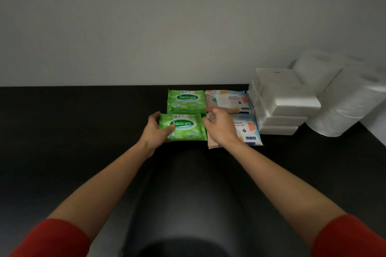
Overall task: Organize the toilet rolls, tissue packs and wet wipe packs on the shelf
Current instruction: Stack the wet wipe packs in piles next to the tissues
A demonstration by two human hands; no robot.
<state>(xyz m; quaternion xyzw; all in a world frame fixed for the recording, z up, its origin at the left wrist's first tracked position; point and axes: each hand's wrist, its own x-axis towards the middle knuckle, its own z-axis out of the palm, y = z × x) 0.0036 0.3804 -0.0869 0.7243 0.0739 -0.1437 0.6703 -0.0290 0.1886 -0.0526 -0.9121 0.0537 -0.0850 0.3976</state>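
Gripping a green "Sanicare" wipe pack (184, 127), the left hand (155, 132).

I read "Sanicare" on the near green plastic wipe pack (182, 126). The matching far green pack (187, 101), at its 12 o'clock, shows "Sanicare" and "15". Print on the pastel-patterned plastic pack (227, 99) is too blurred for me.

Open shelf (73, 121) left of green packs (187, 101), tissue stack (282, 106), rolls (344, 100) blocking right
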